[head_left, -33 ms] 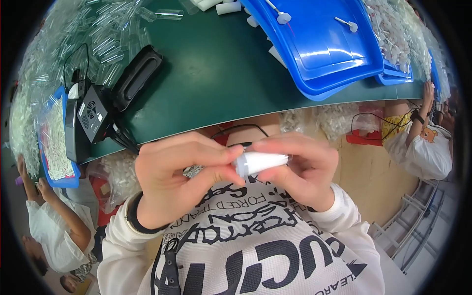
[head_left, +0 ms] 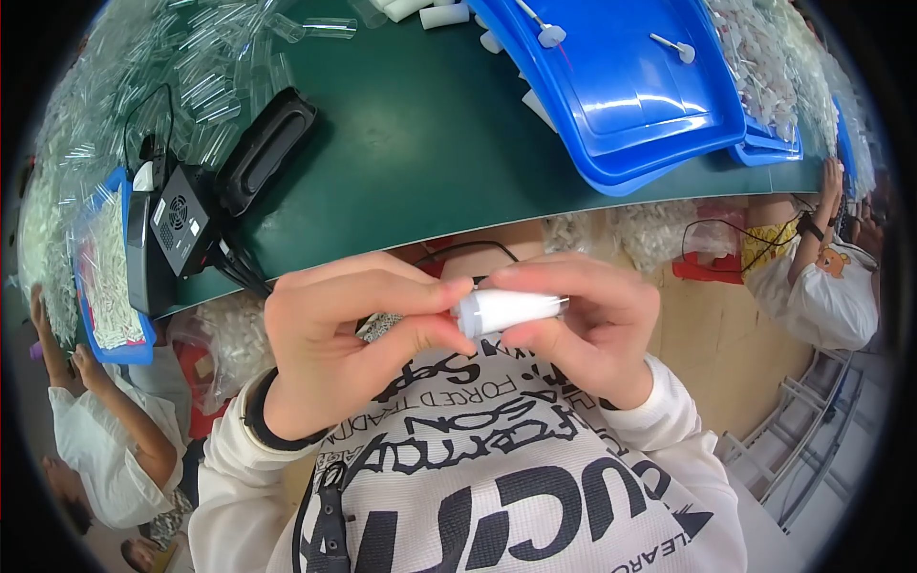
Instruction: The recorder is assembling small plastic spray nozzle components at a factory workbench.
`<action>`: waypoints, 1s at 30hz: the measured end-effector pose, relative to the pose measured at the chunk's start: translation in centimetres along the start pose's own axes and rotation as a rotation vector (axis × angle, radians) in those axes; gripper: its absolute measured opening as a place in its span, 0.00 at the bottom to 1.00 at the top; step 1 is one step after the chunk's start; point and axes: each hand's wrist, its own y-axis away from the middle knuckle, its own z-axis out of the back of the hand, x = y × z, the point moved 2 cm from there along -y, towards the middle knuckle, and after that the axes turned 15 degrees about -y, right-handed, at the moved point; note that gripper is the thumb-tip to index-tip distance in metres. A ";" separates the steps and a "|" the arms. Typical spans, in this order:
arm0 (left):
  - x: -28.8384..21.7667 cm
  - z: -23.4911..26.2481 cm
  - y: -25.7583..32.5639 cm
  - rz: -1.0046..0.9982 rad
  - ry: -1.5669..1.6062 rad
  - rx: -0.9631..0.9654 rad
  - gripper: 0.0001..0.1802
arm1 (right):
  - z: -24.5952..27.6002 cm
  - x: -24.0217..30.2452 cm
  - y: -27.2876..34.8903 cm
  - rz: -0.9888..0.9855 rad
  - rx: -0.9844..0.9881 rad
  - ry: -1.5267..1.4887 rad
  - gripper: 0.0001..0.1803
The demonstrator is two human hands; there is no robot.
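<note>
Hands meeting at chest level, below the near edge of the green bench point(head_left: 458, 162). Left hand point(head_left: 334, 349) closed, thumb and fingers pinching the white cap end of a small tube point(head_left: 506, 310). Right hand point(head_left: 592, 325) closed around the other end of the same tube, which lies roughly level between the two hands, in front of a white shirt printed in black. On the bench, far right: stacked blue trays point(head_left: 650, 105) overhanging the near edge, with small white swabs point(head_left: 673, 45) lying on the top one. Far left: a heap of clear tubes point(head_left: 191, 67), a black oblong case point(head_left: 267, 153) and, at the bench edge, a black box point(head_left: 177, 224) with cables. Beside it, a blue tray point(head_left: 100, 267) filled with white sticks. Other people sit at the left and right margins.
</note>
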 end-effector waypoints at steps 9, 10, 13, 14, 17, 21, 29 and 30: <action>0.1 -0.7 0.1 -0.071 -0.153 -0.086 0.14 | 0.0 -0.3 -0.5 0.123 -0.029 0.196 0.16; -0.2 -0.7 0.0 -0.128 -0.262 -0.094 0.14 | 0.1 0.1 -0.8 0.169 0.010 0.280 0.16; 0.4 -0.5 -0.2 -0.156 -0.253 -0.002 0.18 | 0.8 0.6 -0.9 0.154 0.090 0.322 0.16; 0.1 -0.3 -0.5 -0.164 -0.251 -0.001 0.18 | 1.0 0.6 -0.8 0.091 0.133 0.278 0.16; -0.1 -0.1 -1.0 -0.003 0.272 0.157 0.24 | 0.5 0.5 -0.4 -0.105 -0.054 -0.253 0.16; -0.2 -1.0 -1.4 0.044 0.472 0.163 0.22 | 0.3 0.2 0.0 -0.257 -0.088 -0.529 0.15; 1.0 -2.0 -1.2 0.270 0.801 0.255 0.11 | -0.3 0.4 1.0 -0.241 -0.113 -0.555 0.14; 1.3 -2.1 -1.2 0.236 0.824 0.261 0.09 | -0.3 0.4 1.1 -0.253 -0.102 -0.557 0.14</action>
